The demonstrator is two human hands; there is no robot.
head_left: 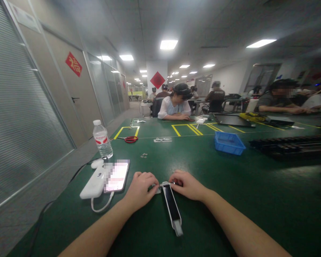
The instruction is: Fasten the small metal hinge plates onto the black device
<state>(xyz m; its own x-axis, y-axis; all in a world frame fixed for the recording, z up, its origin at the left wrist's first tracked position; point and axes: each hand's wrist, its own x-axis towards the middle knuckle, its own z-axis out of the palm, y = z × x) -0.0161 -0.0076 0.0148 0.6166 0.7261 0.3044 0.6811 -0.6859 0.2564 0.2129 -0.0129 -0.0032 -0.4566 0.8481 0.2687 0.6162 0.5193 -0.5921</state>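
A long narrow white-framed piece with a dark middle [172, 204] lies on the green table, its far end between my hands. My left hand [142, 189] is closed at that end's left side, fingers pinched by a small clear or whitish bit. On the right side, my right hand [186, 184] pinches something small and dark close to the same end; its exact shape cannot be made out. A pale grey tab [178, 227] sticks out of the piece's near end.
Left of my hands are a phone [120, 175], a white power bank [92, 184] with cable and a water bottle [103, 140]. Small rings [143, 155], red-handled scissors [131, 139] and a blue tray [229, 143] lie farther off. A person [175, 103] sits opposite.
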